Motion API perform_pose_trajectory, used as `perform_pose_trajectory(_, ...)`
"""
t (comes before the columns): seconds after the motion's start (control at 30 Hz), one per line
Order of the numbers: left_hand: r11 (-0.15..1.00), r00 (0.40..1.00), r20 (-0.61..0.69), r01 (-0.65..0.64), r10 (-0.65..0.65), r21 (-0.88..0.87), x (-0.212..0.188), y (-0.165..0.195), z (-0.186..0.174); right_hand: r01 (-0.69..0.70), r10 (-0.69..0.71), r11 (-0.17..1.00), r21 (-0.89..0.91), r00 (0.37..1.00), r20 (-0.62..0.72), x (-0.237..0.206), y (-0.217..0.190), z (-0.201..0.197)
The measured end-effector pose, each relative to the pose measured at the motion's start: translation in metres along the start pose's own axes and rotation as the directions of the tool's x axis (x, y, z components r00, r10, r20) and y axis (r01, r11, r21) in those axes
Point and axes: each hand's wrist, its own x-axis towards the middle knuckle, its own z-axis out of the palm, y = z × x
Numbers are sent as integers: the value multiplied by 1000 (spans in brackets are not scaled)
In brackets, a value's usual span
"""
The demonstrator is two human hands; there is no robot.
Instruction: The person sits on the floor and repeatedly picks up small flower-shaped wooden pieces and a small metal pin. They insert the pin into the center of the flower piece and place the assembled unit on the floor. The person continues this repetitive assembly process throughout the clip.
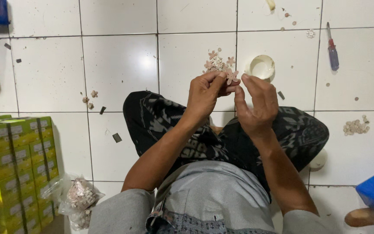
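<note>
Hands are right in the middle of things, up over the crossed legs in dark patterned cloth (169, 125). Left hand (204, 93) is closed up, thumb and fingers pinching a little pink flower-shaped piece (231, 76), and the right hand (256, 104) is half open with its fingertips just reaching the same flower, not really gripping anything as far as I can see. So one flower is being worked on, held just above the floor tiles (117, 65). Right past it there's a small pile of pink and white flowers (216, 62) beside a shallow round white dish (261, 66), can't tell whether those are finished or waiting. Further right sits a heap of pale beads (356, 127), and a blue-handled screwdriver (332, 48) lies well apart, untouched. Over on the left, a clear bag of pieces (79, 200) looks pretty full, so I'd guess lots is left.
</note>
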Motion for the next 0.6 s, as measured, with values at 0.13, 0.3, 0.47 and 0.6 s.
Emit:
perform_pose_trajectory(0.13, 1000, 1000, -3, -4, 4, 27, -4, 4, 2, -20, 20, 1000, 2, 1000, 8, -10, 8, 2)
perform_pose_trajectory(0.3, 993, 998, -48, 52, -48, 102, -5, 12, -2, -344, 345, 933, 104, 938, 2, -24, 73, 6)
perform_pose_trajectory(0.47, 990, 993, -67, 103, -96, 98, -6, 10, -12, -323, 375, 920, -221, 889, 262, -48, 154, 21)
perform_pose_trajectory(0.6, 993, 995, -60, 89, -84, 80, -7, 4, -16, -214, 334, 923, -320, 858, 390, -69, 180, 39)
